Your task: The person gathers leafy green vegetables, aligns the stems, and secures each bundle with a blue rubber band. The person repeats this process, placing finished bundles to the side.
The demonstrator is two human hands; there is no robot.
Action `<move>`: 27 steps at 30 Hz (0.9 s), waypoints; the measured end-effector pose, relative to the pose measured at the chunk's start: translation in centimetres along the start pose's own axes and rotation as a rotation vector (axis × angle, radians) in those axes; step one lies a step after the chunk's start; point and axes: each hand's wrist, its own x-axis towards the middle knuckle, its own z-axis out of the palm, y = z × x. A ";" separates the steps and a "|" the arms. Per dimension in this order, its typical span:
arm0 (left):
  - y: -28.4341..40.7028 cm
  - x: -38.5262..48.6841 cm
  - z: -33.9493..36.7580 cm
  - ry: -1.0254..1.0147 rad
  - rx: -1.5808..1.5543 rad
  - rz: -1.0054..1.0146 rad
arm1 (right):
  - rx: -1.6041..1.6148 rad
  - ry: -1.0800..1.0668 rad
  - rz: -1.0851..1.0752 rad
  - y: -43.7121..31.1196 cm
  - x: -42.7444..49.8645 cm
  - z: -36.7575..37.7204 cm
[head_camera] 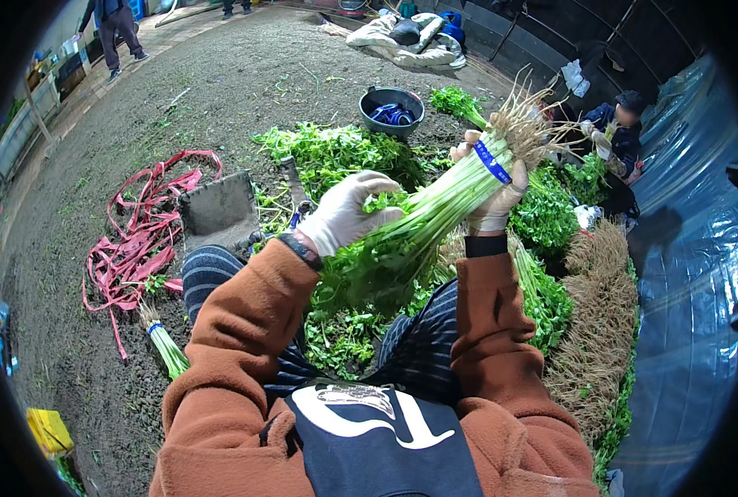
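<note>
A bunch of leafy celery (446,196) with tangled pale roots (521,133) is held aslant, roots up to the right and leaves down to the left. Around its stalks below the roots runs a printed blue band (492,163). My right hand (499,202), in a white glove, grips the bunch at that band. My gloved left hand (350,208) is beside the leafy stalks, thumb and fingers apart, with some green leaf showing between them. Loose leaves (341,338) lie on the ground between my knees. Another banded bunch (165,345) lies at my left.
A black bucket (372,121) holding blue items stands ahead, behind a heap of greens (338,149). Pink-red plastic strips (139,248) and a grey tray-like piece (220,208) lie left. Rooted bunches (592,335) line the right, beside plastic sheeting (686,310). A co-worker (620,136) sits beyond.
</note>
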 end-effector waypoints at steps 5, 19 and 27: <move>-0.2 1.0 -0.5 0.066 -0.232 -0.196 | 0.050 -0.033 0.059 0.0 -0.1 0.3; 6.9 11.7 -7.7 0.547 -0.902 0.117 | 0.044 -0.130 0.403 2.0 -0.7 -2.0; 0.4 -0.2 5.4 -0.084 -0.475 -0.270 | -0.379 0.277 0.044 4.7 0.5 2.4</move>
